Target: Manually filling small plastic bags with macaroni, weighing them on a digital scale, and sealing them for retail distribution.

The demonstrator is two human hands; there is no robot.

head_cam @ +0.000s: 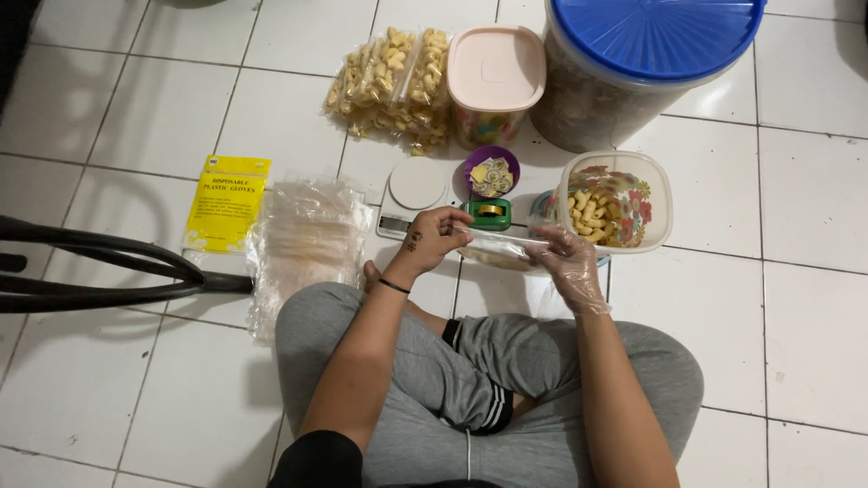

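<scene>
Small clear bag (500, 248) of snacks lies w/ long axis left-right btwn both hands, just above the floor in front of the tape dispenser (488, 213): left hand (432, 237) bare, fingers closed pinching its left end, right hand (568, 264) in clear glove, curled round its right end.

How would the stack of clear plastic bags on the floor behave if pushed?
The stack of clear plastic bags looks thin and crinkled, so probably floppy and light. Its glossy film on smooth tile suggests it would likely slide and fan apart.
</scene>
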